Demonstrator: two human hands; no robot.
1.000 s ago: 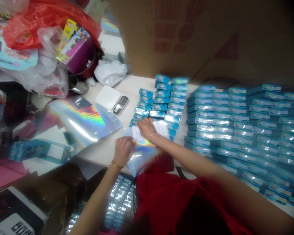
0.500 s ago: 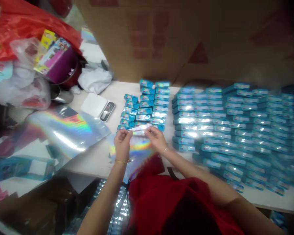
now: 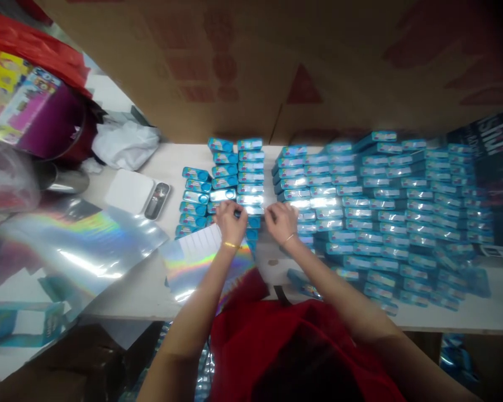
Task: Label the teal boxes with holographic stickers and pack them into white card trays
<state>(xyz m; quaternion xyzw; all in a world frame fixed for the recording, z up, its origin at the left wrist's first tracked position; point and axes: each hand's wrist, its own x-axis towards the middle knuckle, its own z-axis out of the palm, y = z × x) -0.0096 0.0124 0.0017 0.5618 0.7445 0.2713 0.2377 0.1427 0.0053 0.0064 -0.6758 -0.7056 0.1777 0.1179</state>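
My left hand (image 3: 232,220) is closed in a pinch over the front of the left group of small blue boxes (image 3: 250,180). Level with it, across a narrow gap, my right hand (image 3: 281,222) also pinches, at the left edge of the larger group of blue boxes (image 3: 329,202). Whatever lies between the fingertips is too small and glary to make out. Partly under my left hand and forearm, a sheet of white labels (image 3: 201,241) rests on a shiny rainbow sheet (image 3: 184,271).
A white scale (image 3: 129,190) stands left of the boxes, near a crumpled white bag (image 3: 126,144). Another reflective sheet (image 3: 88,240) covers the table's left side. Behind the boxes rises a large cardboard box (image 3: 251,72). A blue carton (image 3: 23,324) lies at lower left.
The view has shifted right. My hands, which held a white strip between them, have moved apart and over to the gap between the two box groups. The strip is no longer distinct.
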